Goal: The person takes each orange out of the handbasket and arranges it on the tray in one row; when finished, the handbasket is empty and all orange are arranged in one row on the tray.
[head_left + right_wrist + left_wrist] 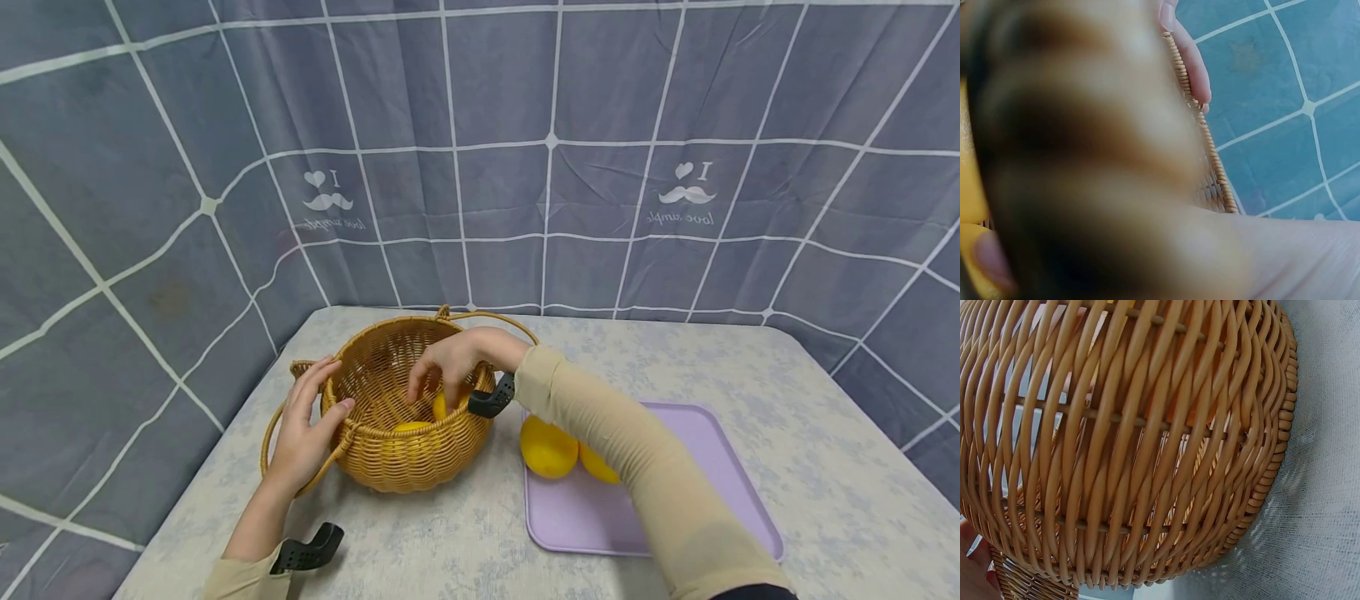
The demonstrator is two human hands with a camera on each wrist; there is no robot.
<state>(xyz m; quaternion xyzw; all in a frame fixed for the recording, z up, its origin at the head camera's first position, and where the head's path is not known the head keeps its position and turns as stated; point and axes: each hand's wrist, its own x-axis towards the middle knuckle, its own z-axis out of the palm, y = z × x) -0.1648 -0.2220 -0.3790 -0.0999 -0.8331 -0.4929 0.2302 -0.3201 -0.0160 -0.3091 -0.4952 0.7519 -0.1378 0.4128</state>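
A round wicker basket [416, 462] stands tilted on the table, with yellow rounded fruit [411, 426] inside. My left hand [303, 425] grips its left rim, fingers outside and thumb over the edge. Reaching over the right rim, my right hand [450, 358] is inside the basket, fingers loosely bent and spread above another yellow fruit [439, 407]. In the right wrist view, the thumb [994, 259] touches yellow fruit; the basket rim blurs much of that view. The left wrist view is filled by the basket's woven side [1110, 444].
A lilac tray [577, 521] lies to the right, partly under the right forearm. On it are a large yellow fruit [549, 447] and a second one [597, 465] partly covered by the sleeve. A grey checked curtain [502, 200] hangs behind the pale patterned table [442, 542].
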